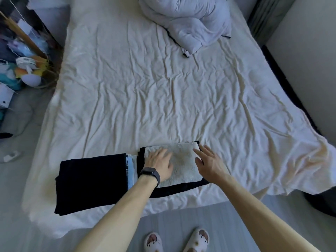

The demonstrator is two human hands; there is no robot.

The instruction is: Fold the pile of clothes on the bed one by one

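Under your left hand [160, 165], fingers flat, lies the fleece [181, 160], long axis toward you; your right hand [209, 164], fingers spread, touches its right edge.

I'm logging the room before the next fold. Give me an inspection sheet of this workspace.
Surface: bed sheet, white, wrinkled.
Job's things: fleecy white garment with black edging, folded; black folded stack left of it.
Clutter: bunched duvet at the far end.
Hands: left hand flat on the garment; right hand open at its right edge.
Cables: possibly a thin cord on the floor, left.
Surroundings: toys on the floor, left; slippers at the bed's near side.
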